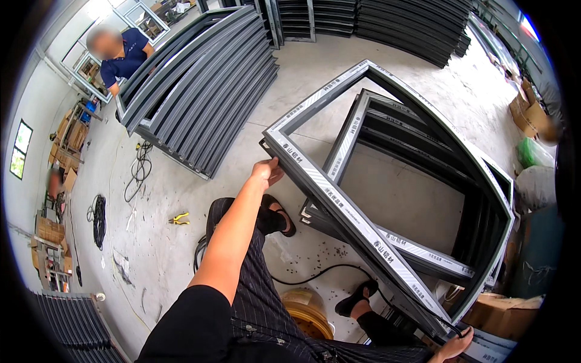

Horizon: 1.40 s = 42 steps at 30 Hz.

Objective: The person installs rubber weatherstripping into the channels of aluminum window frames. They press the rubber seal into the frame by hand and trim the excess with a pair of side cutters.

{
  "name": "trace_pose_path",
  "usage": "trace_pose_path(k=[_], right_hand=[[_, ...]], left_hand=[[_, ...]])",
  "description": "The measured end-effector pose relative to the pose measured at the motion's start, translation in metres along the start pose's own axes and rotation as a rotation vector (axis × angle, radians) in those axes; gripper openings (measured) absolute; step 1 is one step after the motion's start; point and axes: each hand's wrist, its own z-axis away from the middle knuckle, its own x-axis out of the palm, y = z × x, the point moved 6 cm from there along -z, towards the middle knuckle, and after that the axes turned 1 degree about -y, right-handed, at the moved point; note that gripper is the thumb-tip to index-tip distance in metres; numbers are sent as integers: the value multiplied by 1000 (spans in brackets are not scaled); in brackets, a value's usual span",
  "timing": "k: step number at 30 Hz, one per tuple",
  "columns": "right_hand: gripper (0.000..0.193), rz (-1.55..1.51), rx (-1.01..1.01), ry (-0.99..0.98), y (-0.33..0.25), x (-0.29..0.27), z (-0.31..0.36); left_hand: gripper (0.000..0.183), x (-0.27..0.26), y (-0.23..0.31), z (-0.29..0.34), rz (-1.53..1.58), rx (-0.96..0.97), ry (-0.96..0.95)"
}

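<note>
A dark grey metal frame with a curved far side and white printed film lies tilted across a stack of similar frames. My left hand grips its near left corner, fingers curled at the edge. At the lower right, my right hand holds the same frame by its near right corner. A black cable runs over the floor and up along the frame to the right hand; whether that hand also holds the cable I cannot tell.
A tall stack of dark frames stands at the upper left, with another person behind it. Yellow-handled pliers and coiled black cable lie on the floor. A yellow bucket sits between my feet. A cardboard box is at right.
</note>
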Motion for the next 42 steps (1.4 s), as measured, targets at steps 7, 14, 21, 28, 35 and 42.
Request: trace_pose_path(k=[7, 14, 21, 28, 35, 42], right_hand=[[31, -53, 13, -63, -8, 13, -11], [31, -104, 3, -103, -12, 18, -15], [29, -85, -28, -101, -10, 20, -14], [26, -133, -25, -129, -10, 30, -10], [24, -175, -31, -169, -17, 30, -9], [22, -226, -4, -158, -23, 23, -8]], left_hand=[[30, -13, -17, 12, -153, -22, 12], [26, 14, -41, 59, -121, -10, 19], [20, -23, 2, -13, 66, -47, 169], [32, -19, -6, -18, -180, -5, 91], [25, 12, -40, 38, -207, 7, -35], [18, 33, -47, 80, -277, -49, -70]])
